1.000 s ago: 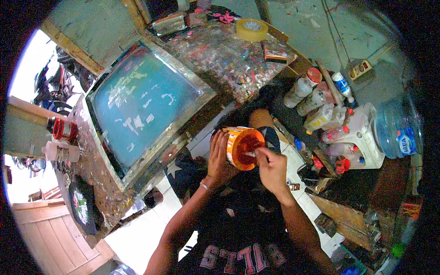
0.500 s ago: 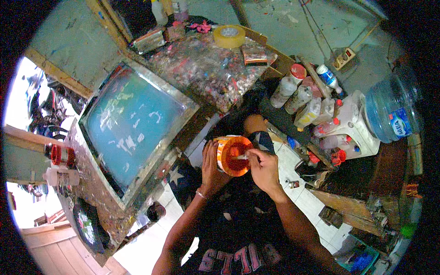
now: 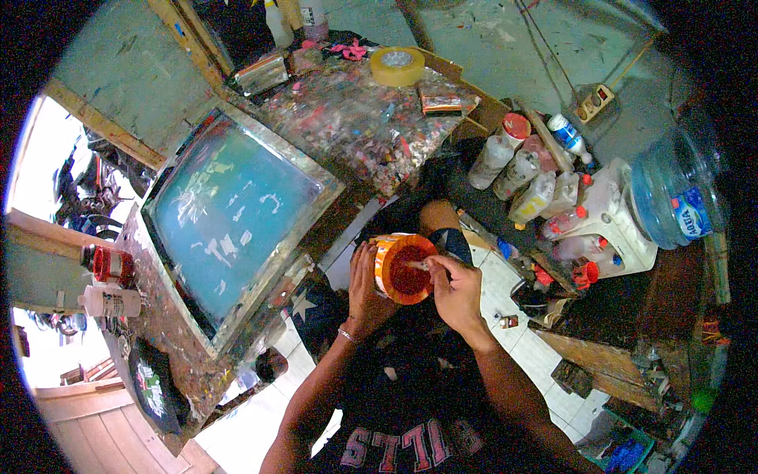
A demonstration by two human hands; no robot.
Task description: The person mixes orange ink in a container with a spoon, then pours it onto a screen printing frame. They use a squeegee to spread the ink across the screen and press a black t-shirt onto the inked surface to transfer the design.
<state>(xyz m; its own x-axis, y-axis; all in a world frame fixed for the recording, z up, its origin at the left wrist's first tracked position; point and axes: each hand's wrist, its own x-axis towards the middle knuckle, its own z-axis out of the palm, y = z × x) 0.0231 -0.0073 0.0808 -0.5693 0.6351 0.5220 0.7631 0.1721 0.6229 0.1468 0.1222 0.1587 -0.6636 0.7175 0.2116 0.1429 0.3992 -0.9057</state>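
Note:
My left hand (image 3: 365, 294) is wrapped round the side of an orange and white tub (image 3: 384, 251), its mouth tilted toward me. The tub's inside is deep orange-red. My right hand (image 3: 458, 294) pinches a pale, thin stirring stick (image 3: 419, 265) whose far end reaches into the tub. The stick's tip is too small to make out. Both hands are above my lap, close to the table's front edge.
A wooden-framed screen with blue-green mesh (image 3: 257, 186) lies on the table at left. Tape (image 3: 397, 65) sits on the paint-crusted board (image 3: 339, 110). At right are several bottles (image 3: 491, 162), a white jerrycan (image 3: 632, 225) and a large blue water bottle (image 3: 675, 193).
My right hand and the stick have shifted slightly within the tub's mouth. The tub stays in my left hand, and the view has moved a little.

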